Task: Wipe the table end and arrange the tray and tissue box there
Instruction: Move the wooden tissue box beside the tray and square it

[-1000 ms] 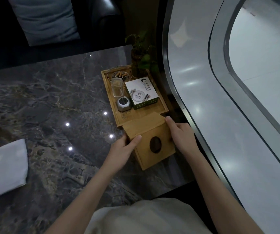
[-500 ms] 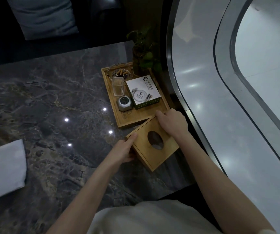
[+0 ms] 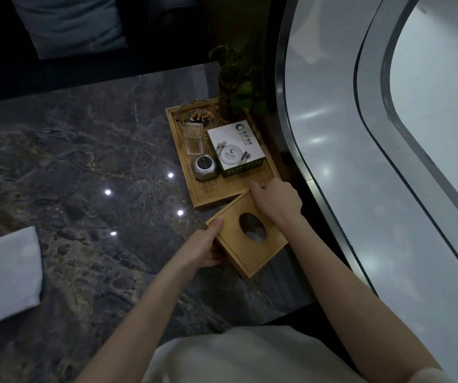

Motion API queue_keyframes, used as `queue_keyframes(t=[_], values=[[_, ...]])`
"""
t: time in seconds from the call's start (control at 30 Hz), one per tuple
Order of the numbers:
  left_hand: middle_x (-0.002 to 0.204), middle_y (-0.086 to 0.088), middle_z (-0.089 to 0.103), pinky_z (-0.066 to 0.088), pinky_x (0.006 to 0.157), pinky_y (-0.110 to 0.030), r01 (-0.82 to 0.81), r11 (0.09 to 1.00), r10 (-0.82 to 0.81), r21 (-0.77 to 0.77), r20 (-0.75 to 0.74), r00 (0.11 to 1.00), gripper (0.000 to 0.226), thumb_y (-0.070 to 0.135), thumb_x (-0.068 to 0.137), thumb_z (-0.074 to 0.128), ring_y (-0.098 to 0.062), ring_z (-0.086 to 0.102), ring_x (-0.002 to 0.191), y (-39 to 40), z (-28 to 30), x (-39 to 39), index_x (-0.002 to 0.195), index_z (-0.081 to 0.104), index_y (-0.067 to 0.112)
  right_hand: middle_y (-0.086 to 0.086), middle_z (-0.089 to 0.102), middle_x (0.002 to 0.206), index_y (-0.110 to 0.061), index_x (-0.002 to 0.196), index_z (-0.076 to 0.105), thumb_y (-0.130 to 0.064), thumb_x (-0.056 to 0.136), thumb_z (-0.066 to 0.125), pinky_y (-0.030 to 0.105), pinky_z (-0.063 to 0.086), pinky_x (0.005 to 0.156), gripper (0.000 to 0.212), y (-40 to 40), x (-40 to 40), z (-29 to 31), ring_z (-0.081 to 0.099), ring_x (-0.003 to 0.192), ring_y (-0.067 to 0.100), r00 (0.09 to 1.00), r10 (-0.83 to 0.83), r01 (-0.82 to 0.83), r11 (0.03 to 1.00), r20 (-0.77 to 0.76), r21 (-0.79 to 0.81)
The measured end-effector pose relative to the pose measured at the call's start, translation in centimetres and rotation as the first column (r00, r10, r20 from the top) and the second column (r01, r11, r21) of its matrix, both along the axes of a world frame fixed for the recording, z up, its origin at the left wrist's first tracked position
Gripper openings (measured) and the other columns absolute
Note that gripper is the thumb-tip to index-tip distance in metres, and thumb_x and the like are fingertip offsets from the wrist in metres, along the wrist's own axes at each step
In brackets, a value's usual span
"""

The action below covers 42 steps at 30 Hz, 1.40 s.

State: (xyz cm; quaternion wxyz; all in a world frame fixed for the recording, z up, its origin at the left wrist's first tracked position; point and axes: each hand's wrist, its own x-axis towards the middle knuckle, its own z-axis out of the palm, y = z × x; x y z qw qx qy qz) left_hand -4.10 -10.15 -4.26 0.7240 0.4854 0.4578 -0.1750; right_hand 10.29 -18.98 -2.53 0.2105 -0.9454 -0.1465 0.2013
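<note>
A bamboo tissue box (image 3: 247,239) is held at centre frame, lying on the dark marble bench (image 3: 89,172) just below the near edge of the bamboo tray (image 3: 183,161). The left hand (image 3: 204,246) is closed on the box's left corner, thumb on top and fingers underneath, while the right hand (image 3: 276,201) is pressed over its upper right corner; both grips are grasping the box. The box is turned at an angle to the tray, its upper corner touching or overlapping the tray's rim; which cannot be told.

On the tray, an ashtray (image 3: 198,116) with cigarette butts, a clear plastic box (image 3: 193,138), a small silver device (image 3: 205,167) and a white carton (image 3: 234,147) are seen, with a potted plant (image 3: 236,81) behind. A folded white cloth (image 3: 3,275) lies at the left edge.

The arranging step appears to be in hand. The next move probably calls for the box to be rotated square to the tray and set beside it.
</note>
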Motion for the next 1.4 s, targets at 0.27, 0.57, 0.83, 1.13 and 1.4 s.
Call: queue_keyframes(t=[0.27, 0.57, 0.83, 1.13, 1.4], values=[[0.124, -0.014, 0.056, 0.047, 0.087, -0.032, -0.003, 0.998, 0.001, 0.069, 0.024, 1.0, 0.055, 0.047, 0.09, 0.043, -0.027, 0.055, 0.112, -0.9, -0.2, -0.6, 0.126, 0.045, 0.005, 0.001, 0.053, 0.061, -0.011, 0.062, 0.053, -0.037, 0.094, 0.041, 0.024, 0.037, 0.051, 0.043, -1.9, -1.6, 0.4, 0.051, 0.055, 0.013, 0.981, 0.031, 0.015, 0.971, -0.189, 0.238], [0.156, 0.003, 0.002, 0.008, 0.113, -0.024, 0.05, 0.398, -0.443, 0.916, 0.144, 0.885, 0.066, 0.043, 0.092, 0.038, -0.01, 0.005, 0.142, -3.4, -0.6, -4.5, 0.146, 0.008, 0.019, 0.005, 0.022, 0.155, -0.013, 0.145, 0.019, -0.03, 0.098, 0.036, 0.029, 0.009, 0.117, 0.053, -6.7, -10.0, -1.0, 0.012, 0.143, 0.011, 0.983, 0.146, -0.176, 0.921, 0.113, 0.347], [0.147, 0.005, -0.025, -0.004, 0.115, -0.025, 0.193, 0.297, -0.563, 0.935, 0.008, 0.827, 0.073, 0.063, 0.083, 0.012, -0.006, -0.019, 0.138, -3.5, -2.9, -4.9, 0.135, -0.019, 0.023, 0.012, 0.009, 0.155, -0.004, 0.145, 0.007, -0.052, 0.093, 0.005, 0.033, -0.006, 0.116, 0.071, -7.8, -13.5, -4.0, -0.001, 0.143, 0.02, 0.902, 0.272, -0.276, 0.96, 0.336, -0.037], [0.147, 0.004, -0.023, -0.004, 0.115, -0.025, 0.199, 0.284, -0.584, 0.938, 0.005, 0.812, 0.079, 0.068, 0.079, 0.012, -0.008, -0.016, 0.139, -3.3, -2.7, -4.1, 0.135, -0.019, 0.021, 0.02, 0.025, 0.151, 0.002, 0.141, 0.02, -0.044, 0.096, 0.019, 0.033, 0.002, 0.114, 0.065, -7.4, -13.3, -4.2, 0.015, 0.141, 0.029, 0.878, 0.271, -0.228, 0.962, 0.394, -0.152], [0.145, 0.006, -0.025, -0.005, 0.113, -0.022, 0.222, 0.27, -0.641, 0.937, 0.003, 0.767, 0.071, 0.043, 0.093, 0.034, -0.004, -0.018, 0.136, -2.7, -2.1, -2.0, 0.136, -0.018, 0.019, 0.021, 0.029, 0.149, 0.003, 0.14, 0.022, -0.043, 0.096, 0.022, 0.031, -0.004, 0.113, 0.064, -7.1, -12.3, -4.2, 0.017, 0.14, 0.029, 0.882, 0.22, -0.169, 0.973, 0.416, -0.157]])
